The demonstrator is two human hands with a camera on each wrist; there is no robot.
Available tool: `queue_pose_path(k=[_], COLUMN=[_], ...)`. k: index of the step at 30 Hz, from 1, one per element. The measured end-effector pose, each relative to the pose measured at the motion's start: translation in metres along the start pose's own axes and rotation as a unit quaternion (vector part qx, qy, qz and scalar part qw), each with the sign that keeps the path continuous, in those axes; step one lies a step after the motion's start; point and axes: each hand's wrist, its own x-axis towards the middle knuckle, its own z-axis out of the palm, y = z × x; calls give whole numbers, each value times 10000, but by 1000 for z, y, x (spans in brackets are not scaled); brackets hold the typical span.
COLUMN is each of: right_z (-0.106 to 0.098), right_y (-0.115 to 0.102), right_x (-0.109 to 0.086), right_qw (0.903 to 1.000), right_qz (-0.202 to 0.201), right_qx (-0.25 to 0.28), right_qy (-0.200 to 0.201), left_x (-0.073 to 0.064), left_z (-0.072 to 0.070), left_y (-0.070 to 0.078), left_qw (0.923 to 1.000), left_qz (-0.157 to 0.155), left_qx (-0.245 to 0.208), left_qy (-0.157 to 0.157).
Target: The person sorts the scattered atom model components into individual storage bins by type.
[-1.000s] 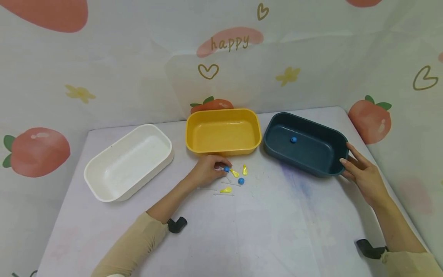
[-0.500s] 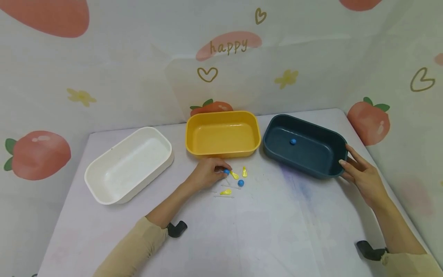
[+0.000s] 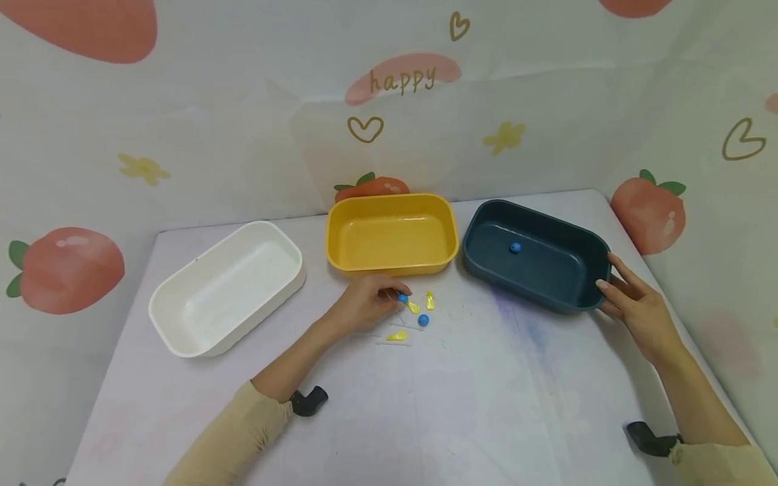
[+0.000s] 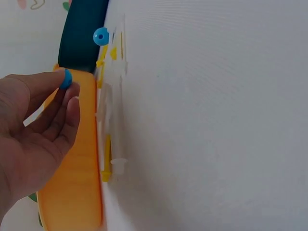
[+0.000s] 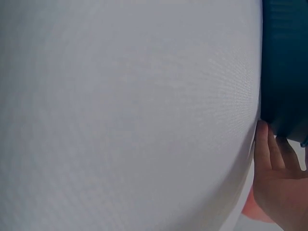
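Observation:
My left hand point(image 3: 367, 304) pinches a small blue ball point(image 4: 67, 79) between thumb and fingertips, just in front of the yellow basin point(image 3: 392, 264). Beside and below that hand lie several small yellow drop-shaped pieces point(image 3: 397, 335) and thin whitish sticks point(image 3: 394, 345). A second blue ball point(image 3: 423, 320), with a hole visible in the left wrist view, rests to the right of them. At the right, my right hand point(image 3: 643, 317) holds the end of the dark blue basin point(image 3: 535, 283), its thumb at the rim. Another blue ball point(image 3: 515, 248) lies inside that basin.
A white basin point(image 3: 227, 290) stands angled at the left of the white-covered table point(image 3: 474, 412). A printed cloth point(image 3: 243, 148) hangs behind the basins. Each wrist wears a black device, the left one point(image 3: 310, 401) and the right one point(image 3: 650, 439).
My left hand has shifted slightly right with the blue ball, which now shows a little farther right. The right hand stays at the dark blue basin.

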Motion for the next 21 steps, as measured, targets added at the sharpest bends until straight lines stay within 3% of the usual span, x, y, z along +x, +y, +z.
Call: queue_pose_path(k=[12, 21], right_z=[0, 0], right_y=[-2, -2], right_x=[0, 1], right_qw=[9999, 9999], right_qz=[1, 75], right_qx=[128, 99], right_qy=[22, 78], left_x=[13, 31], left_z=[-11, -21], left_y=[23, 34], left_qw=[9971, 9937], left_qz=[252, 735], left_qx=[-300, -608], left_qy=[-657, -586])
